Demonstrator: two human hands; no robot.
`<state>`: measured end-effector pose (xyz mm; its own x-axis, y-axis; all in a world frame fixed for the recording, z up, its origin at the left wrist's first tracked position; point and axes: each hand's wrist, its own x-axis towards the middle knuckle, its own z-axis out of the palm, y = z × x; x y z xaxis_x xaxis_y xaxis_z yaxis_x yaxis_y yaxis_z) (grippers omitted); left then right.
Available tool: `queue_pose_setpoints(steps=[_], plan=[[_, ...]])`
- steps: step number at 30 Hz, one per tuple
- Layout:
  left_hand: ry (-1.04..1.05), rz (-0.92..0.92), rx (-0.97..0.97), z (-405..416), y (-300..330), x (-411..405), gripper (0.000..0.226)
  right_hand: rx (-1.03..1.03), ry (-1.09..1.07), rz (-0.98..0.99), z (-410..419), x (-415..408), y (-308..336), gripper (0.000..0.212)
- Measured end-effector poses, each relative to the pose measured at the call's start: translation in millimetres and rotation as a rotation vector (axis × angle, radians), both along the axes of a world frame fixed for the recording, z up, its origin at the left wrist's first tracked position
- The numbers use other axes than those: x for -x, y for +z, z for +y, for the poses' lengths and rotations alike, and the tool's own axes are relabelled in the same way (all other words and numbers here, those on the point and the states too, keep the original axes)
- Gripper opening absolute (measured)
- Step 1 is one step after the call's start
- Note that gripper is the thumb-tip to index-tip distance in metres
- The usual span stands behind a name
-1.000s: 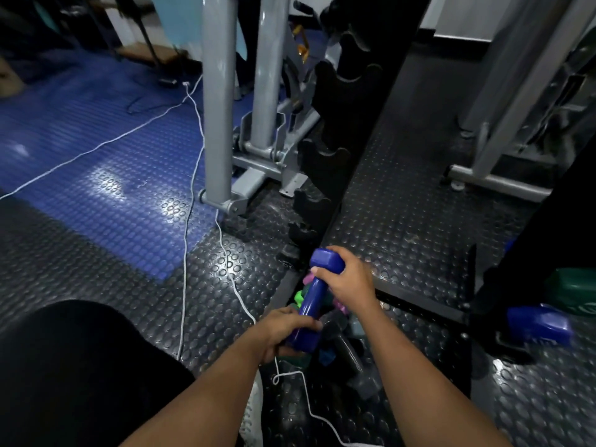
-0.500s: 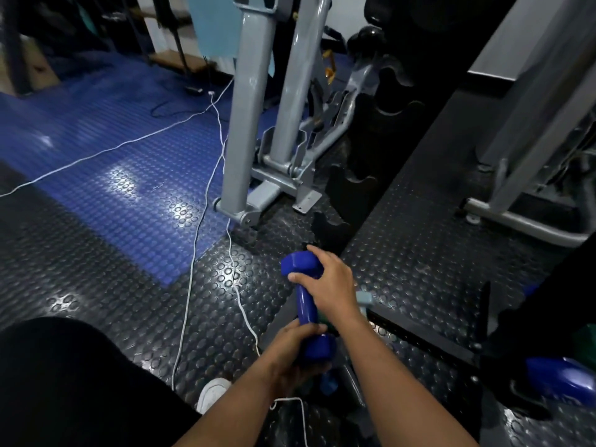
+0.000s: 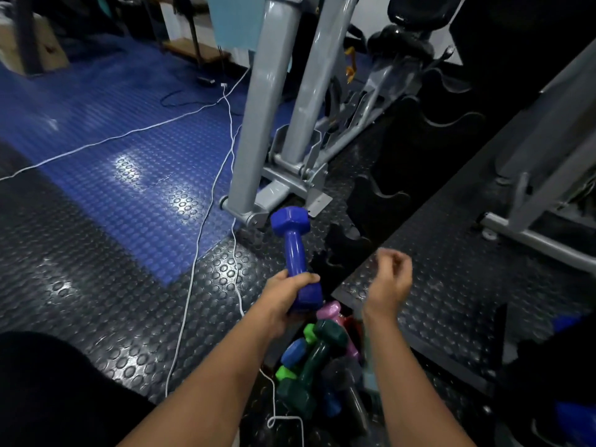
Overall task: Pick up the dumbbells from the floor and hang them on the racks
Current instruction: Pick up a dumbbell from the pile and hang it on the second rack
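Black studded rubber flooring [image 3: 96, 285] is being seen underneath both hands. Just below the hands, a heap of small coloured dumbbells [image 3: 317, 362] is lying on the floor. A blue hex-ended dumbbell [image 3: 295, 253] is being gripped at its lower end by the left hand [image 3: 285, 300], held upright. Just beside it, the right hand [image 3: 388, 280] is being held free, fingers loosely curled round nothing. Beyond both hands, a black notched dumbbell rack [image 3: 380, 201] and grey steel machine posts [image 3: 267, 101] are standing.
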<state>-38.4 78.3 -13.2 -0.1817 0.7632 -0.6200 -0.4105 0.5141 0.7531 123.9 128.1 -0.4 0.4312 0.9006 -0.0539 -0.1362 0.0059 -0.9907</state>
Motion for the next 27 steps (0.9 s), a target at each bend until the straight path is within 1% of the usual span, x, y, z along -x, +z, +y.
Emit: queue_pose_setpoints(steps=[1,2,3,6,10,11,13,14,17,19,21,24,27], plan=[[-0.010,0.026,-0.007,9.2,1.5,1.9,0.051,-0.002,0.058,0.035,8.0,-5.6,2.8,0.025],[-0.025,0.054,-0.006,16.6,2.5,3.8,0.056,-0.003,0.124,0.028,15.1,-11.4,4.3,0.038],[-0.049,0.090,0.001,24.7,4.6,4.5,0.057,-0.011,0.183,0.012,21.4,-15.3,6.4,0.048],[-0.119,0.186,-0.008,46.9,16.2,4.5,0.051,-0.128,0.355,0.007,32.6,-17.4,13.1,0.070],[-0.227,0.296,-0.003,73.6,33.8,-3.9,0.058,-0.167,0.451,-0.018,33.0,-18.4,22.5,0.111],[-0.254,0.344,0.006,77.7,35.5,-6.4,0.061,-0.169,0.461,-0.017,33.2,-19.2,23.4,0.117],[-0.320,0.482,0.026,82.0,33.4,-8.0,0.066,-0.187,0.482,-0.022,33.4,-20.5,25.3,0.120],[-0.361,0.581,0.025,82.7,32.2,-8.8,0.065,-0.191,0.488,-0.028,35.0,-22.3,25.5,0.119],[-0.502,0.903,-0.021,81.0,28.9,-9.0,0.060,-0.188,0.502,-0.030,35.8,-24.8,25.6,0.107],[-0.551,1.045,-0.071,79.3,28.2,-12.3,0.072,-0.189,0.500,-0.019,34.4,-25.4,25.5,0.105],[-0.524,1.121,-0.093,76.6,25.4,-16.1,0.083,-0.201,0.490,-0.013,34.5,-24.0,24.9,0.104],[-0.520,1.212,-0.111,65.0,19.6,-24.7,0.090,-0.198,0.487,-0.008,32.7,-21.8,25.9,0.109],[-0.536,1.221,-0.124,57.1,11.4,-30.5,0.094,-0.198,0.493,-0.023,32.1,-22.1,23.5,0.106]])
